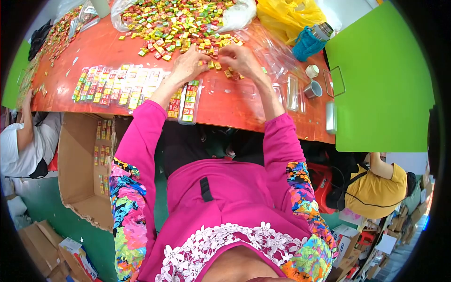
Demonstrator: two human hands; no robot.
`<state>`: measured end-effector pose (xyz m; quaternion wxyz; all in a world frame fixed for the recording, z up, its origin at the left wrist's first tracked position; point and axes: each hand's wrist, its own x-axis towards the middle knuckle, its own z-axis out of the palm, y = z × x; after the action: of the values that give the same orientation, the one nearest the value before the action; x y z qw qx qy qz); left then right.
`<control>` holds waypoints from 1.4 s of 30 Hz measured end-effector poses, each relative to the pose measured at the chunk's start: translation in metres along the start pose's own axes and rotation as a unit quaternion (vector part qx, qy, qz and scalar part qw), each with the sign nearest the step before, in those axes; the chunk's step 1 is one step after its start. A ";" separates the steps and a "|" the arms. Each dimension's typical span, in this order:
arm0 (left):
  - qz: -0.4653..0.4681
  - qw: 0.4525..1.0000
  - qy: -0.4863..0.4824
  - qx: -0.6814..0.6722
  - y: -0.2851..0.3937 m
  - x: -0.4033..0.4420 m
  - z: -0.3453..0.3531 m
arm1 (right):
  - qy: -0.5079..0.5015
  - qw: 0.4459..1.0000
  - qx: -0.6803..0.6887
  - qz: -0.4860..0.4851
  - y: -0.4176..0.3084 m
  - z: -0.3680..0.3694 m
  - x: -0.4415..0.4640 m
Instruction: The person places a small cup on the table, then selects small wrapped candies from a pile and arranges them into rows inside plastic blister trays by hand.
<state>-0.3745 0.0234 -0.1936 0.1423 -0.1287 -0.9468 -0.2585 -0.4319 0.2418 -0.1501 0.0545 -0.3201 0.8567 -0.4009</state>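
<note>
A large heap of small, colourful wrapped blocks in red, yellow and green lies at the back of the red table. At its near edge my left hand reaches in with fingers apart, touching a few blocks. Opposite it, my right hand curves its parted fingers over several loose blocks; whether it holds one is unclear. Near my left forearm, clear plastic trays hold rows of these blocks. More filled trays stand in a line to the left, partly washed out by glare.
Clear empty trays lie to the right, near a grey cup, a bottle in a blue cover and a yellow bag. An open cardboard box stands below. A person in white and one in yellow sit nearby.
</note>
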 end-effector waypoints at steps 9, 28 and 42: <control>0.005 0.999 -0.032 -0.001 0.008 0.002 -0.006 | 0.052 0.990 -0.125 -0.049 0.039 -0.039 -0.003; -0.019 0.993 -0.103 -0.063 0.003 0.008 -0.022 | 0.024 0.960 -0.258 -0.102 0.044 -0.029 0.003; -0.019 0.996 -0.085 -0.036 0.005 0.001 -0.029 | -0.056 0.990 -0.125 -0.030 -0.010 -0.028 0.002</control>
<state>-0.3683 0.0124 -0.1669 0.0517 -0.1370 -0.9479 -0.2830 -0.4384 0.2547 -0.1236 0.0499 -0.3722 0.8855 -0.2737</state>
